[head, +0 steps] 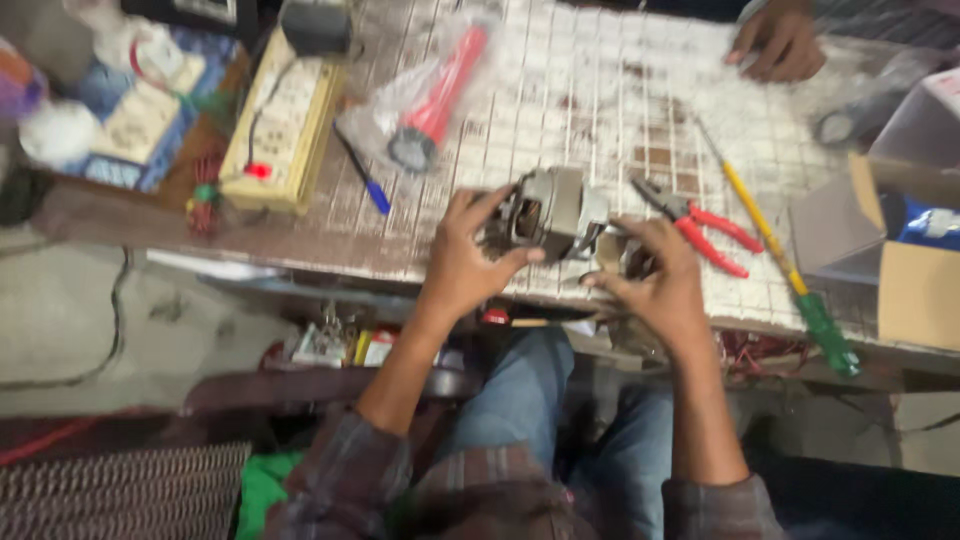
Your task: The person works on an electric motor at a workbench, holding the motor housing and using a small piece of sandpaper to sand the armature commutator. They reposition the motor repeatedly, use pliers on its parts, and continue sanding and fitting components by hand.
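Both hands on a small grey electric motor at the near edge of a tiled workbench.

The left hand (462,262) is closed around the motor (552,212), thumb under, fingers on top; the right hand (655,275) rests curled against its right end, grip there unclear through blur. Just right lie red-handled pliers (700,228) and a yellow-and-green screwdriver (790,275). An open brown cardboard box (905,270) stands at the right edge. A red torch in a clear plastic bag (435,95) lies behind, beside a cream power strip (282,125). Another person's hand (778,42) rests on the far side.
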The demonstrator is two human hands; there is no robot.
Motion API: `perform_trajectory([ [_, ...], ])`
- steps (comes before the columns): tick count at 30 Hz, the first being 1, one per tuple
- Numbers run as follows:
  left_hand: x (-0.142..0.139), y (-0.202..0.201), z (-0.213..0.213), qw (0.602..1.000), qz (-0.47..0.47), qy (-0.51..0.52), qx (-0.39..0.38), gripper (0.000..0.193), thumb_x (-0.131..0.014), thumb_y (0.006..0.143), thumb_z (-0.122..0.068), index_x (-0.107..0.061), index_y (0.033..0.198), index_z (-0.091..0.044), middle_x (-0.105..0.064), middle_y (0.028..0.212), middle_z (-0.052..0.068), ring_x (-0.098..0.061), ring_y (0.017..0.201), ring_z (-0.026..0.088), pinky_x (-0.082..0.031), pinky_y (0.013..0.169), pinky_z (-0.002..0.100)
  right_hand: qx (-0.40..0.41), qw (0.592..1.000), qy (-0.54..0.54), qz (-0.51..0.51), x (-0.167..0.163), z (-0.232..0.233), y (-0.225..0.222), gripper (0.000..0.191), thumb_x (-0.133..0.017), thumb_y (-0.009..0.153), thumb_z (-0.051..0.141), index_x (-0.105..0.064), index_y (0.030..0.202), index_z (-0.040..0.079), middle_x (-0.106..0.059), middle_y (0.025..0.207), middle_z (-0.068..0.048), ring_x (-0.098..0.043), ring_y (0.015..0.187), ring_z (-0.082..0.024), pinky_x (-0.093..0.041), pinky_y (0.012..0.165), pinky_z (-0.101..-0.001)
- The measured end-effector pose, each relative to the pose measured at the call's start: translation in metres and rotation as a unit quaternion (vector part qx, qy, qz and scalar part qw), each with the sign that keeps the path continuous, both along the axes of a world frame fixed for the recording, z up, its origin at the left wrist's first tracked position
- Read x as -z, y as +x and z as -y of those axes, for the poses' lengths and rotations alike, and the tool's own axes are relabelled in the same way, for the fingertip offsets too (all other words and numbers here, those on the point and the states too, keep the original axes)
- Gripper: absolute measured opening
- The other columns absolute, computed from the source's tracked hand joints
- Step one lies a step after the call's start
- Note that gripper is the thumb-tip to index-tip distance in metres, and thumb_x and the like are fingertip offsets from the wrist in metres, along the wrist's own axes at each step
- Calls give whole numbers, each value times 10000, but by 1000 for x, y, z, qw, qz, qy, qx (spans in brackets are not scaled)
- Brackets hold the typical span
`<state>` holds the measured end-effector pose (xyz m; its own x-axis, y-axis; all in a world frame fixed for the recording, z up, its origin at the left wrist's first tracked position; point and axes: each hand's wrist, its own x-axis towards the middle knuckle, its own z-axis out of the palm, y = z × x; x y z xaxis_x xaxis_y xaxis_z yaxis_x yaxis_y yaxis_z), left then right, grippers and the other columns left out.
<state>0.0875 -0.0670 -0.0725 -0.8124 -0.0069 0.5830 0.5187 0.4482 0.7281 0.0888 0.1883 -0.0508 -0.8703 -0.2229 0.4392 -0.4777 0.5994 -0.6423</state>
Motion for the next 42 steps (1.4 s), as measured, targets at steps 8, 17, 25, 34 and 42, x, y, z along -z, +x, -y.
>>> perform_trajectory([
  [8, -24, 5, -13, 989, 81, 111, 53, 687, -967, 696, -342, -707, 1240, -12, -675, 965, 79, -763, 874, 172, -653, 774, 309, 80, 997, 7, 8, 8, -5, -1, 445, -839, 758, 114, -729, 1185, 51, -586, 879, -119, -575, 720, -220, -470, 640, -337],
  [17, -73, -3, -17, 966, 230, -118, -24, 621, -769, 790, -635, -821, 1025, -62, -785, 854, 180, -757, 767, 261, -578, 718, 376, 117, 990, -71, 26, 22, -9, -7, 209, -786, 930, 131, -716, 1084, 9, -640, 829, -89, -590, 700, -172, -470, 651, -310],
  [25, -60, 40, 13, 974, 225, -8, -34, 536, -798, 839, -355, -709, 1236, -6, -794, 943, 137, -750, 780, 207, -588, 706, 341, 111, 989, -81, -64, 16, -9, -1, 282, -845, 915, 136, -728, 1138, 9, -697, 1096, -117, -652, 845, -188, -520, 734, -305],
  [34, -14, 51, 0, 903, 121, 403, 88, 480, -813, 844, 25, -590, 1266, -28, -747, 1076, 108, -737, 1002, 142, -608, 897, 275, 125, 982, -16, -142, 33, -18, 4, 294, -906, 885, 99, -748, 1120, 16, -724, 1147, -131, -633, 1152, -283, -507, 1027, -407],
  [42, 1, 51, -31, 878, 78, 465, 87, 275, -797, 919, 40, -681, 1169, 41, -750, 1096, 129, -721, 1023, 164, -592, 922, 294, 92, 977, -152, -119, 18, 5, 44, 132, -791, 1042, 19, -739, 1162, 8, -716, 1148, -123, -670, 1024, -167, -545, 902, -282],
])
